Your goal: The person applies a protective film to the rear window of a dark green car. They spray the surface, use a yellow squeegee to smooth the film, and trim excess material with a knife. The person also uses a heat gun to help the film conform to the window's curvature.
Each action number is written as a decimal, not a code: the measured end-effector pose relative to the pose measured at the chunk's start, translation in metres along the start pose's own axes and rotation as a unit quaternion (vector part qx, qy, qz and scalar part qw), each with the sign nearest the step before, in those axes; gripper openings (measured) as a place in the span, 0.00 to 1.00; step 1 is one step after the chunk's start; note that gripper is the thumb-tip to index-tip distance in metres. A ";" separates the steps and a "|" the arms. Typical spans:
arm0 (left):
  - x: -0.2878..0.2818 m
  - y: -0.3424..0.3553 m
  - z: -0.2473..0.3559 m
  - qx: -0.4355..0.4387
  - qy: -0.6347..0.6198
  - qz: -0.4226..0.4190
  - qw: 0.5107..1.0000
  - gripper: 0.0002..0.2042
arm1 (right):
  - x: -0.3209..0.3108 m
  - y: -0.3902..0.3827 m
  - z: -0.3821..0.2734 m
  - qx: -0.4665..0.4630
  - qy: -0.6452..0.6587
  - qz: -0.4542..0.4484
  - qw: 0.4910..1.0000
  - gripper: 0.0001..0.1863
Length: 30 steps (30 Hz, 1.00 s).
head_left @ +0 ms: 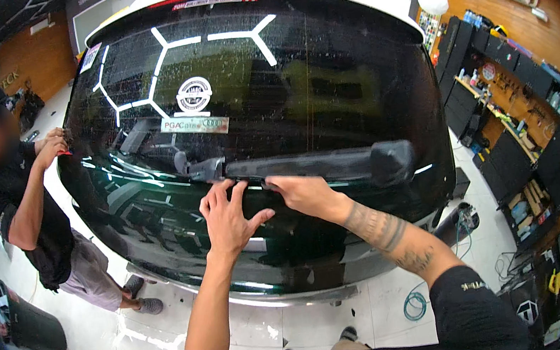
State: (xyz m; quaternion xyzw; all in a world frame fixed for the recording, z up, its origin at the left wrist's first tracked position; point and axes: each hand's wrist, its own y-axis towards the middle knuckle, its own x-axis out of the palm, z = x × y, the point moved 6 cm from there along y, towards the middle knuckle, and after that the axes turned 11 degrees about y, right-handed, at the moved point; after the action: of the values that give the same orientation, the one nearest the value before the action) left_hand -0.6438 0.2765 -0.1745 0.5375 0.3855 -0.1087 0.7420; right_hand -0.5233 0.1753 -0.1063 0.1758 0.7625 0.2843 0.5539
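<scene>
The left hand [227, 219] is spread, with its fingers reaching up to a dark edge [253, 179] just below the wiper [314, 163] and its thumb held out to the side, toward the other hand; it is not wrapped around anything. The right hand [303, 195] comes in from the other side with its fingers bent and drawn together, their tips at the same edge, near the left fingertips with a small gap between. Whether the right fingers pinch something thin or only press there, I cannot tell, since the hand itself hides the spot. The wiper lies right above both hands, its long dark body running away to the right of the grip and ending in a wide, rounded part. Behind and above the grip rises the car's back window [353, 86], with a round white sticker [194, 96] and, below that, an oblong sticker [194, 125] up from the left hand. Dark green bodywork [290, 249] spreads below the grip. Well apart, to the left of the hands, another person [24, 189] stands with hands up at the car's side, by the window's edge.
</scene>
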 end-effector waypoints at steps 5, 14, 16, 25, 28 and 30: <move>-0.012 0.005 -0.025 -0.029 -0.030 0.010 0.999 0.42 | -0.002 0.004 0.027 -0.018 0.061 0.014 0.998 0.03; -0.013 0.003 -0.033 -0.021 -0.041 0.027 0.999 0.44 | 0.051 0.034 0.011 0.024 0.020 -0.014 0.999 0.04; -0.017 0.004 -0.046 -0.029 -0.037 -0.013 0.999 0.44 | 0.053 0.046 0.006 0.059 0.007 -0.020 0.998 0.07; -0.012 0.005 -0.079 -0.054 -0.079 0.019 0.995 0.50 | 0.064 0.057 -0.027 -0.131 0.075 0.058 0.987 0.04; -0.014 0.005 -0.092 -0.029 -0.105 0.044 0.993 0.52 | 0.097 0.082 -0.021 -0.080 -0.083 0.076 0.990 0.05; -0.014 0.000 -0.115 -0.065 -0.080 0.086 0.991 0.52 | 0.097 0.088 -0.021 -0.078 -0.051 0.072 0.993 0.05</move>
State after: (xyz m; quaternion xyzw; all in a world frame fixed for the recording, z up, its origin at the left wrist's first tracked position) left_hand -0.7052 0.3741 -0.1794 0.5090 0.2837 -0.0612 0.8104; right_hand -0.5791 0.2950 -0.1183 0.2007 0.6938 0.3731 0.5823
